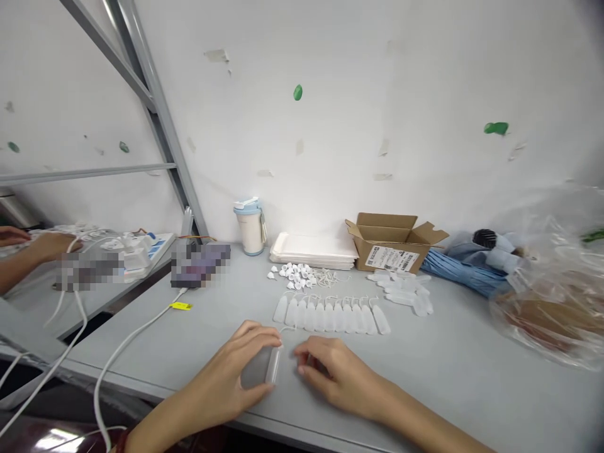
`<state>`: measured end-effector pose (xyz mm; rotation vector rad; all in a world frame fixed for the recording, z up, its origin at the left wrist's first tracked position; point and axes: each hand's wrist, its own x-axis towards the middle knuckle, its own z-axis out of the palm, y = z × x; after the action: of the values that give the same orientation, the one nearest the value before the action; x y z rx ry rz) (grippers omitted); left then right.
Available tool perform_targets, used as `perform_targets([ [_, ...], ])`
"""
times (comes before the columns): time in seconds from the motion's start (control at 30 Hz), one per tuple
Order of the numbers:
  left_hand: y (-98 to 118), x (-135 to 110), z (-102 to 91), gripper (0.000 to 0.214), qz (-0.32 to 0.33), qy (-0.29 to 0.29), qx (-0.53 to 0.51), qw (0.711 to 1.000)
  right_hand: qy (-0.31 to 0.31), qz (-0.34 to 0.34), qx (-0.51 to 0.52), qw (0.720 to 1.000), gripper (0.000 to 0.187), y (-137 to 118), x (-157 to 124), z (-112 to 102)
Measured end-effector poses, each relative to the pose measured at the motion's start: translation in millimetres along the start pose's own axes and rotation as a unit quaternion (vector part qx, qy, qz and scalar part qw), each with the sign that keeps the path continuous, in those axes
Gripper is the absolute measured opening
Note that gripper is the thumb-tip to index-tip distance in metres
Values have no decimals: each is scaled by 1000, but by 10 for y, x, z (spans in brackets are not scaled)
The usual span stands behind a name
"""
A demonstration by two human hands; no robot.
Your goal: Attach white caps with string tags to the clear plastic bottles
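Translucent plastic vial (260, 367) lies near the table's (472, 358) front edge, long axis running left to right, its open end facing the right hand (336, 372). Left hand (236, 377) fingers curl around it; right fingers rest half-curled, empty, just beside.

Two bare forearms, no sleeves, a dark reddish band at the left wrist (121, 440).

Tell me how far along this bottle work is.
A row of small bottles lies side by side mid-table. The left hand holds one more bottle; the right hand rests beside it. A loose bottle pile and white caps remain.
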<state>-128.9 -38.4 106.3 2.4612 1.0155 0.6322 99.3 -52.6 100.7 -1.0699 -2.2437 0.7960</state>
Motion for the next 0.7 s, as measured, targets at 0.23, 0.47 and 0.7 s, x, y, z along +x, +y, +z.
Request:
perform_targets([
  [0.23,-131,0,7,45,-19,7,1,1000,2,-22,-41,999,28,54,-6,7],
  [0.47,-173,33,-40,47,-18,-8,4,1000,-17,-55,-77,995,31,32,-2,36],
  [0.7,-233,41,-67,50,-22,-12,10,1000,-17,-48,-87,995,28,35,-3,31],
])
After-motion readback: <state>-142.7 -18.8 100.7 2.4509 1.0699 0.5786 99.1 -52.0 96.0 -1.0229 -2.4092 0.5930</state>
